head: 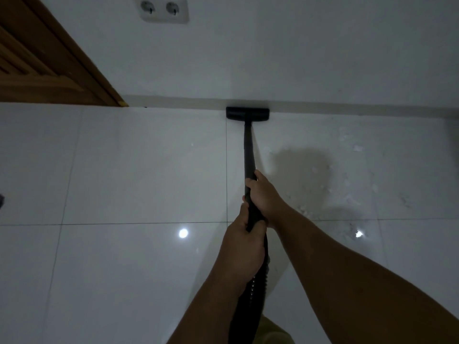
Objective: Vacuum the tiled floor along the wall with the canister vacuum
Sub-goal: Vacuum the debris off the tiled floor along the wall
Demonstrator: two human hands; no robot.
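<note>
A black vacuum wand (pixel 249 147) runs straight away from me to a black floor nozzle (pixel 247 113), which lies flat on the white tiled floor (pixel 139 170) against the baseboard (pixel 347 105). My right hand (pixel 263 192) grips the wand higher up. Just below it, nearer me, my left hand (pixel 244 242) is closed around the wand's lower end. A black ribbed hose (pixel 250 294) drops from the wand between my forearms. The canister itself is out of sight.
White crumbs and bits of debris (pixel 355 170) are scattered over the tiles right of the wand. A wooden door frame (pixel 64 58) stands at the far left. A double wall socket (pixel 162 8) sits above on the white wall. A dark object edge (pixel 2 201) shows at far left.
</note>
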